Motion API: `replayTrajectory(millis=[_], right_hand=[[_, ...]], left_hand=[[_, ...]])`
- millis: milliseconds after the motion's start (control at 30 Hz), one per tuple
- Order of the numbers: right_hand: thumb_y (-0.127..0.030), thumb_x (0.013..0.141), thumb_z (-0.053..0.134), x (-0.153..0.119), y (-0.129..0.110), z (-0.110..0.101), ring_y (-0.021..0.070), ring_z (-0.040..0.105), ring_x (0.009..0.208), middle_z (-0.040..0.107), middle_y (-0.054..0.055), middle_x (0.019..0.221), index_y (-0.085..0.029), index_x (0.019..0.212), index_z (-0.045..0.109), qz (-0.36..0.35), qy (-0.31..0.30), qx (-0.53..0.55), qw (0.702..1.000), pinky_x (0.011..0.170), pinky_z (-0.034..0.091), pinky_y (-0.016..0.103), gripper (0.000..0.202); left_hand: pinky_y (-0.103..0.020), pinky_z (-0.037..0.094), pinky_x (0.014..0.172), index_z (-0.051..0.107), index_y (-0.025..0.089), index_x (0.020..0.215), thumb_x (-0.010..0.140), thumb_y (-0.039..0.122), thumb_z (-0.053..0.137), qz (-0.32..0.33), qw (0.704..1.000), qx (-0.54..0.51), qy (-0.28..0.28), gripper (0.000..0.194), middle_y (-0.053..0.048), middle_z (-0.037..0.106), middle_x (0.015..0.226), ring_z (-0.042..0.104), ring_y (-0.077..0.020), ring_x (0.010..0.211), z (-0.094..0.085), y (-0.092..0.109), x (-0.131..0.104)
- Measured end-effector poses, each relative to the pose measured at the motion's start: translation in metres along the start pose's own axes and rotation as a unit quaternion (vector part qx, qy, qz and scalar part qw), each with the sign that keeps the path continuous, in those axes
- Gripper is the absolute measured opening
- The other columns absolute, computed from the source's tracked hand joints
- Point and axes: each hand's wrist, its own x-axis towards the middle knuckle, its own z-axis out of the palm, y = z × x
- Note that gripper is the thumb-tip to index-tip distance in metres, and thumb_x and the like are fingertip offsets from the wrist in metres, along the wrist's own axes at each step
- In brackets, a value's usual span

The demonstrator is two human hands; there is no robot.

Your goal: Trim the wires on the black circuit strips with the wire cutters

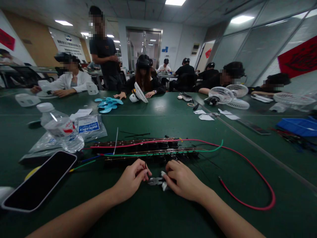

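My right hand (184, 181) is closed around the pale handles of a small pair of cutting pliers (155, 180), whose metal jaws point left. My left hand (132, 180) is beside the jaws, fingers pinched on a thin black strip (146, 164) that looks like a cable tie. Just beyond both hands lie two long black strips with copper-coloured bars (138, 158). A red cable (250, 160) runs along them and curls round on the right. A green wire (215, 148) lies along the nearer strip. A white cable tie (116, 140) stands up at their left end.
On the left are a phone (41, 181), a water bottle (60, 127) and a plastic packet (91, 125). Thin black ties (135, 135) lie behind the strips. Blue fan blades (108, 103), white fan parts (220, 95) and a blue tray (297, 126) are farther off. Several people sit opposite.
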Motion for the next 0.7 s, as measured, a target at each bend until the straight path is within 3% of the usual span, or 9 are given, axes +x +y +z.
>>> replayTrajectory(millis=[267, 700], right_hand=[[-0.027, 0.094, 0.043, -0.0002, -0.0011, 0.0007, 0.0164, 0.049, 0.081, 0.055, 0.006, 0.087, -0.015, 0.074, 0.065, 0.004, 0.019, 0.01, 1.0, 0.077, 0.04, 0.033, 0.032], [-0.028, 0.094, 0.042, 0.0003, -0.0006, 0.0018, 0.0165, 0.049, 0.08, 0.054, 0.007, 0.087, -0.015, 0.073, 0.064, 0.004, 0.022, 0.008, 1.0, 0.076, 0.04, 0.034, 0.033]], left_hand=[[-0.031, 0.049, 0.07, 0.05, 0.016, 0.093, 0.092, 0.028, 0.045, 0.012, 1.0, 0.0, 0.014, 0.013, -0.006, 0.065, 0.088, 0.06, -0.0152, 0.074, 0.0005, -0.0041, 0.0007], [-0.031, 0.049, 0.072, 0.052, 0.016, 0.094, 0.09, 0.023, 0.046, -0.001, 0.999, 0.01, -0.031, 0.009, -0.005, 0.066, 0.086, 0.062, -0.0163, 0.079, -0.0022, -0.0035, -0.0008]])
